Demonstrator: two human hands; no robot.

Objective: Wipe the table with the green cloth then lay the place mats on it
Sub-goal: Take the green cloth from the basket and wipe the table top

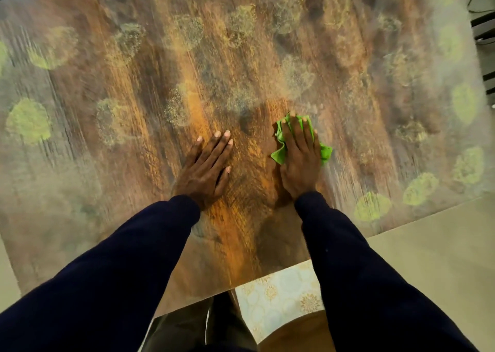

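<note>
Your right hand [301, 161] is flat on the green cloth [281, 153], palm down, fingers [293, 126] stretched forward and pressing it onto the wooden surface [134, 137]; it is a press, not a grab, with bright green folds bunching out on both sides of the hand. The cloth sits right of centre on the surface, well inside its near edge. Your left hand [206, 166] lies just beside it, bare, palm down, fingers spread and relaxed, gripping nothing, touching the wood. Both dark sleeves [107, 271] reach in from the bottom of the view. The wood shows a brown grain with pale green round patches scattered across it, strongest toward the left and right edges; much of the top is blurred. Down below the near edge, between your arms, a pale place mat [278, 295] with gold floral rings shows, off the surface; what it rests on I cannot tell.
</note>
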